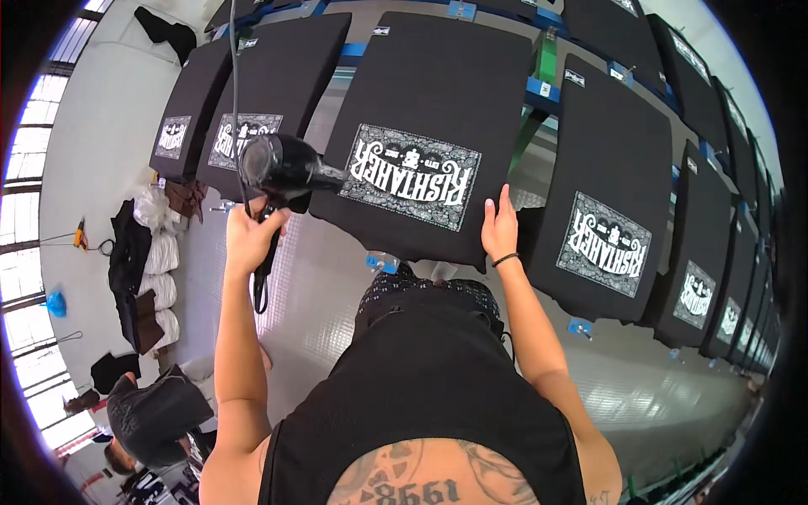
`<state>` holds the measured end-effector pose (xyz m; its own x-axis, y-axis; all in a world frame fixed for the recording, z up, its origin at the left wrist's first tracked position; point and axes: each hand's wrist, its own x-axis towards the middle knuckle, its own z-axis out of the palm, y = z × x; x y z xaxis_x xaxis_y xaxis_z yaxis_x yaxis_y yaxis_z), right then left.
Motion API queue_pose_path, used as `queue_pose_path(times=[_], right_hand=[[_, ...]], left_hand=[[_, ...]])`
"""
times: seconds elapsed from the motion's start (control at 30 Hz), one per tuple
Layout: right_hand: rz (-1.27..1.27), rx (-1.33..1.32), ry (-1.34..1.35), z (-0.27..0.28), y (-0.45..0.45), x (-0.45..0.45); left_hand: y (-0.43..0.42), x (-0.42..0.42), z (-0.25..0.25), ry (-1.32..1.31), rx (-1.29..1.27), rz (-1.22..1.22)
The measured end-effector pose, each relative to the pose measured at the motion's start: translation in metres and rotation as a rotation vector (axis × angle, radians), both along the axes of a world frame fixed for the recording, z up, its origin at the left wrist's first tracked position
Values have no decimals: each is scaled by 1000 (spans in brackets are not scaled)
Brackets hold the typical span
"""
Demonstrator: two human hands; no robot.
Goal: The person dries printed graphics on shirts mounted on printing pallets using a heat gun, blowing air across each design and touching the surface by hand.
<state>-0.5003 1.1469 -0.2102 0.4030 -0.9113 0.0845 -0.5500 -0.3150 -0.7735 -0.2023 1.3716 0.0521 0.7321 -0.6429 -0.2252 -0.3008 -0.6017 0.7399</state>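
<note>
A black hair dryer (290, 168) is in my left hand (250, 236), whose fingers are wrapped round its handle. Its nozzle points right, over the left edge of the white print (412, 177) on the black shirt (438, 76) in front of me. The shirt lies stretched over a board. My right hand (502, 225) rests at the shirt's right edge, its fingers stretched out and nothing in them. A dark band is round that wrist. The dryer's grey cord (235, 67) hangs down from above.
More printed black shirts on boards stand to the right (606, 177) and left (278, 76), with blue brackets (382, 262) below. White bundles (160, 286) and dark cloth lie at the left. Another person (156, 417) bends at the lower left.
</note>
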Motion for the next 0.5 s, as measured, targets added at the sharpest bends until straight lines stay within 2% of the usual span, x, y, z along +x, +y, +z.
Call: queue_pose_path(times=[0.17, 0.37, 0.47, 0.5], right_hand=[[25, 51, 17, 5, 0, -4], [14, -27, 34, 3, 4, -12], [3, 264, -52, 16, 11, -21], [6, 231, -55, 15, 14, -25]], left_hand=[[22, -20, -7, 66, 85, -19], [-15, -75, -5, 204, 29, -188], [-39, -95, -4, 242, 50, -280], [-51, -101, 1, 234, 73, -324]])
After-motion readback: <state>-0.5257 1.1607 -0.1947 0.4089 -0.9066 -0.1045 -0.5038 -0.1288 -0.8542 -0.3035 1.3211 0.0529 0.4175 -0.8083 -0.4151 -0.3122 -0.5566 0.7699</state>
